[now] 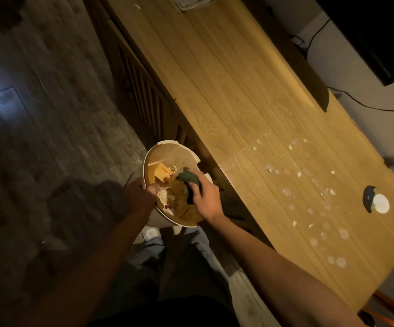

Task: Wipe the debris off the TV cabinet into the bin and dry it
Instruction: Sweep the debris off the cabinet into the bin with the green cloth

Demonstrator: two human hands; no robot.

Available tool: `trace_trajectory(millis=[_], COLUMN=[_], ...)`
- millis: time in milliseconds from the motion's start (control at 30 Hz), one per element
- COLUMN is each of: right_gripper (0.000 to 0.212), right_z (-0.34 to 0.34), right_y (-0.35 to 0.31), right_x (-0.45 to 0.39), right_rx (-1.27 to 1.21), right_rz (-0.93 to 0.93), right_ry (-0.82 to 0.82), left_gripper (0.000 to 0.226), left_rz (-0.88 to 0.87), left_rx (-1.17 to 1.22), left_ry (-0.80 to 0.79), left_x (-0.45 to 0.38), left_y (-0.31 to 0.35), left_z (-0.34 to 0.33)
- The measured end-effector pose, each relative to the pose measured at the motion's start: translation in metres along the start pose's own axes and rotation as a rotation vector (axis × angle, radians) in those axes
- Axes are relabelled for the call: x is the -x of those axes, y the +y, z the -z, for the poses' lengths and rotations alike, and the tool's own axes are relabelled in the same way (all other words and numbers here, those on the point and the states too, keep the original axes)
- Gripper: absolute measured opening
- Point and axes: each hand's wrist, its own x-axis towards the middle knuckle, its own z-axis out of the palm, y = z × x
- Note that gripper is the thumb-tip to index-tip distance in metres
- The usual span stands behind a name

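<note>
tv cabinet (pixel 226 95): long wooden top, running diagonally across the head view, lit warm in a dim room. debris (pixel 309 185): white crumbs and pale round wet-looking spots scattered over the near right part of the top, beside a round cable hole (pixel 375 202) with a white cap. bin (pixel 167 182): round, cream-rimmed, held just off the cabinet's front edge, above the floor; holds a yellow carton (pixel 162 173), crumpled paper and brown scraps. left hand (pixel 141 194): fingers closed on the bin's near-left rim. right hand (pixel 206 197): over the bin's mouth, fingers clamped on a dark green cloth (pixel 187 181) bunched above the rubbish. folded pale cloth (pixel 186 2): far end of the top, partly cut off. dark tv (pixel 380 31): upper right, cables trailing behind.
</note>
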Motion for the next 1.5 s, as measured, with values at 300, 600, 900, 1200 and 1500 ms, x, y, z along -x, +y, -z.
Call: trace_trajectory(millis=[300, 600, 900, 1200, 1500], right_gripper=[0.034, 0.041, 0.043, 0.054, 0.051], right_z=[0.125, 0.322, 0.398, 0.341, 0.268], right_y=[-0.011, 0.096, 0.17, 0.173, 0.132], right_x=[-0.055, -0.133, -0.21, -0.202, -0.164], right_rx=[-0.349, -0.084, 0.281, 0.474, 0.5], right_rz=[-0.197, -0.363, -0.429, -0.327, -0.096], right_ry=[0.437, 0.641, 0.522, 0.508, 0.391], left_gripper=[0.03, 0.018, 0.026, 0.013, 0.024], left_rz=[0.158, 0.095, 0.08, 0.109, 0.143], left_rx=[0.124, 0.135, 0.203, 0.21, 0.175], left_ry=[0.008, 0.099, 0.081, 0.122, 0.107], left_x=[0.013, 0.002, 0.0, 0.002, -0.001], left_y=[-0.016, -0.028, -0.028, -0.02, -0.044], left_z=[-0.02, -0.031, -0.036, -0.043, -0.04])
